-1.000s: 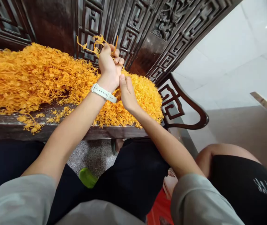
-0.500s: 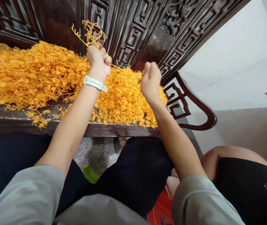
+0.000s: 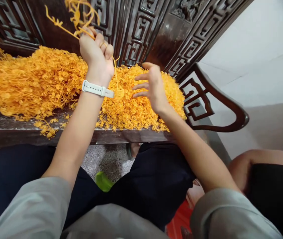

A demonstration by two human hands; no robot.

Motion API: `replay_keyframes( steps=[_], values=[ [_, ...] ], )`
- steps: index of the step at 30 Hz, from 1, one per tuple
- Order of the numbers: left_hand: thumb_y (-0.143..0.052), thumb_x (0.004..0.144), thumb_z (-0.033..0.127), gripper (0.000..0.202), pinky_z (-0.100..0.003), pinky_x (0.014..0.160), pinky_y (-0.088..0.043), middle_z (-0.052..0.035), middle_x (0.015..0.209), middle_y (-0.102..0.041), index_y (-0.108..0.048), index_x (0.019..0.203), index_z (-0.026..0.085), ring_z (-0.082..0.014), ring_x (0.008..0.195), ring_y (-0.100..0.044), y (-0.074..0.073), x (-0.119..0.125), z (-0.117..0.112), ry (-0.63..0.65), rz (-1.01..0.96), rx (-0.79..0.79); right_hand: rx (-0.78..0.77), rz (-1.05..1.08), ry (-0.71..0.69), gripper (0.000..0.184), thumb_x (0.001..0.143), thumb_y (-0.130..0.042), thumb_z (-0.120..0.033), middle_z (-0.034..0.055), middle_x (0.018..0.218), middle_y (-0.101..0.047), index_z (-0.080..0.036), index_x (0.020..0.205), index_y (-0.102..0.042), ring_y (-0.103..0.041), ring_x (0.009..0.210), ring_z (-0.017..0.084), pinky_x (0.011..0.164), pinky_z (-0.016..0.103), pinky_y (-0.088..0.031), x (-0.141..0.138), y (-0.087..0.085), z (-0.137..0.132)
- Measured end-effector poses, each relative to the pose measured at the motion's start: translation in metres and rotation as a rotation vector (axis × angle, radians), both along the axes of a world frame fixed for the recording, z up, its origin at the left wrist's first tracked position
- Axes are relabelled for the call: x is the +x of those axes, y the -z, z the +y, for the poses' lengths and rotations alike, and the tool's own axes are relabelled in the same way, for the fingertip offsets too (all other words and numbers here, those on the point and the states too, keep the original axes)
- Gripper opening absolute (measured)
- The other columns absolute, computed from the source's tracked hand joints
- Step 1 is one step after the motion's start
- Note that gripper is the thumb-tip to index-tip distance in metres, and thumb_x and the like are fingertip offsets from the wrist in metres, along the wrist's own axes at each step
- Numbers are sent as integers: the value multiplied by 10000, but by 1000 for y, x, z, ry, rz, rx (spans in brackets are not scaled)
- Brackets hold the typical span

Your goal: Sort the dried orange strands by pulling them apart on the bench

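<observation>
My left hand (image 3: 96,54), with a pale watch strap (image 3: 98,89) on its wrist, is closed around an orange branching sprig (image 3: 78,16). Its knobbly thin stems stick out above the fist. From the lower side of that fist a thin strand hangs down, ending in a blurred orange tuft (image 3: 118,94). To the right, my right hand (image 3: 155,88) is held above the right heap of orange sprigs (image 3: 131,111), fingers spread and nothing in them. A larger orange heap (image 3: 49,78) lies to the left, partly behind my left forearm.
Both heaps lie on a dark wooden bench (image 3: 14,134) with a carved back (image 3: 136,33). Its curved armrest (image 3: 239,121) bounds the right side. Another person's bare knee (image 3: 243,162) is at lower right. A green object (image 3: 103,181) lies below on the speckled floor.
My right hand has gone from closed to open with fingers spread. My left hand has shifted left and up with the sprig, and a dangling strand now shows under it.
</observation>
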State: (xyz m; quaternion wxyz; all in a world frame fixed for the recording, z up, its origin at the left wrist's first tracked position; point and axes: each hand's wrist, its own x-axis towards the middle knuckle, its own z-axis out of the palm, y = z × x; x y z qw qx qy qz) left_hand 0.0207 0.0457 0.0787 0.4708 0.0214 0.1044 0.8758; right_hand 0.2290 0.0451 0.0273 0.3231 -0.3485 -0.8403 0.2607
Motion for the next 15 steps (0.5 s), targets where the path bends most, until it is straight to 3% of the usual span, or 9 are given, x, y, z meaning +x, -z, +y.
replay_keyframes(
  steps=[2,4,6,9,12,15],
  values=[
    [-342,1160,251,392,-335,473,-78,46,567,-176,-340,768,246,-150,479,-59,0,7,1,-38,-15,-20,-87,10,-104,818,939,-467,-869,110,1301,-625,-318,1540,-406,-652,1113,250,875,381,-605,-15,2,-24],
    [-320,1174,303,404,-311,470,-95,48,579,-196,-350,778,233,-133,471,-75,0,10,2,-26,3,-59,-82,18,-126,724,953,-497,-835,101,1183,-644,-282,1419,-515,-647,1051,245,869,389,-601,-23,4,-37],
    [-330,1172,320,413,-312,475,-89,47,576,-191,-363,771,228,-133,477,-68,2,9,5,-2,15,-106,-44,58,-62,624,1010,-396,-802,88,1050,-634,-263,1243,-607,-643,1006,246,874,409,-596,-26,5,-41],
    [-400,1135,285,380,-345,489,-77,34,572,-130,-389,756,259,-171,500,-63,12,6,12,43,-27,-177,35,121,56,635,1050,-290,-771,81,952,-608,-253,1067,-657,-653,998,254,886,429,-595,-25,2,-35],
    [-380,1090,194,370,-373,527,-65,36,577,-129,-357,728,266,-178,507,-59,20,6,22,80,-25,-246,101,94,90,631,1053,-314,-762,87,949,-632,-257,1043,-691,-681,1029,264,873,427,-606,-21,-4,-34],
    [-342,1087,131,382,-384,568,-53,41,614,-147,-308,723,240,-149,501,-66,21,-1,29,44,18,-260,152,52,82,640,1054,-314,-757,111,1078,-694,-267,1158,-713,-718,1095,290,842,431,-627,-9,-12,-45]
  ],
)
